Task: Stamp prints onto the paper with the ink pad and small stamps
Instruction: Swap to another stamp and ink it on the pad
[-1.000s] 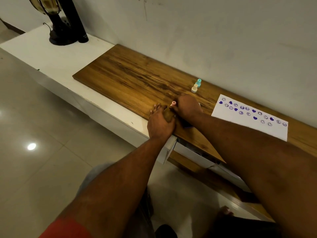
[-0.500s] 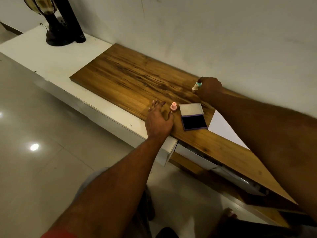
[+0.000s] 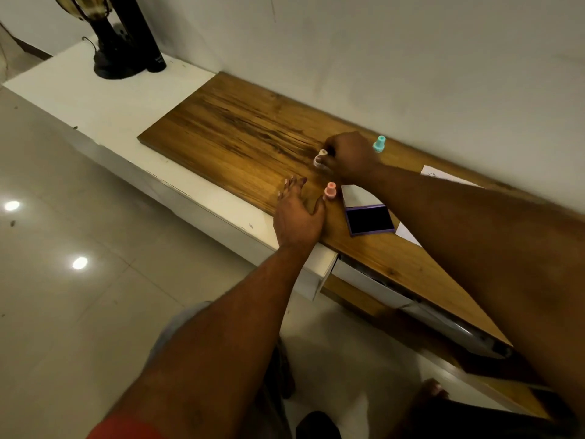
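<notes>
My right hand [image 3: 351,158] pinches a small cream stamp [image 3: 320,158] just above the wooden board [image 3: 240,137], to the left of a teal stamp [image 3: 379,144] standing near the wall. A pink stamp [image 3: 330,190] stands upright beside the open purple ink pad [image 3: 368,218], whose lid lies folded back. My left hand [image 3: 297,215] rests flat on the board's front edge, its thumb close to the pink stamp. The white paper [image 3: 443,176] lies to the right, mostly hidden behind my right forearm.
A black lamp base [image 3: 110,63] and a black cylinder [image 3: 148,36] stand on the white cabinet top [image 3: 104,99] at the far left. A drawer [image 3: 364,280] hangs slightly open under the board. Below lies tiled floor [image 3: 63,296].
My right hand picked the cream stamp up from beside the teal one by the wall and carried it left and nearer. My left hand stayed flat near the pink stamp.
</notes>
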The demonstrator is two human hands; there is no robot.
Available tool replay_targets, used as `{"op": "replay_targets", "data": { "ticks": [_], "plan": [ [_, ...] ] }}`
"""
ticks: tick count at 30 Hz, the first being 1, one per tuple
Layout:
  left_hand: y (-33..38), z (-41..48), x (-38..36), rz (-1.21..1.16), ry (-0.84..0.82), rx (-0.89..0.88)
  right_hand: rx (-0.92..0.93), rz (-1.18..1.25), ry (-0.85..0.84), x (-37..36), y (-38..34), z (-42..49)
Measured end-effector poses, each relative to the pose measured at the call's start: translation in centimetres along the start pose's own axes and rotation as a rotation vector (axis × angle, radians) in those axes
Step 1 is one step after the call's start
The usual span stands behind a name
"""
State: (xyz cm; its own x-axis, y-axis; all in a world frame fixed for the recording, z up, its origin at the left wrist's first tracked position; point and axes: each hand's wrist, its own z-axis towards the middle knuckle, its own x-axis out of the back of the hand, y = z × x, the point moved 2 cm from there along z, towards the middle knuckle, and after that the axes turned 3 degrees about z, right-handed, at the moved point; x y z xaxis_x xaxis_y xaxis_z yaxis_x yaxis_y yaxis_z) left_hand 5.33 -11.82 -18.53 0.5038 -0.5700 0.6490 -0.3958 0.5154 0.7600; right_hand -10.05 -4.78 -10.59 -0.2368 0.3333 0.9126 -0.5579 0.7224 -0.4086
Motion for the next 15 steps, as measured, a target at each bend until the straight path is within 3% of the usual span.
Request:
{"op": "replay_targets", "data": {
  "ticks": [6, 15],
  "plan": [
    [1.1, -1.7, 1.7, -0.068, 0.115, -0.242, 0.141, 0.077, 0.064, 1.3, -0.2, -6.2],
    [2.6, -5.4, 1.8, -0.056, -0.039, -0.355, 0.099, 0.12, 0.021, 2.0, 1.4, -12.9]
  ]
}}
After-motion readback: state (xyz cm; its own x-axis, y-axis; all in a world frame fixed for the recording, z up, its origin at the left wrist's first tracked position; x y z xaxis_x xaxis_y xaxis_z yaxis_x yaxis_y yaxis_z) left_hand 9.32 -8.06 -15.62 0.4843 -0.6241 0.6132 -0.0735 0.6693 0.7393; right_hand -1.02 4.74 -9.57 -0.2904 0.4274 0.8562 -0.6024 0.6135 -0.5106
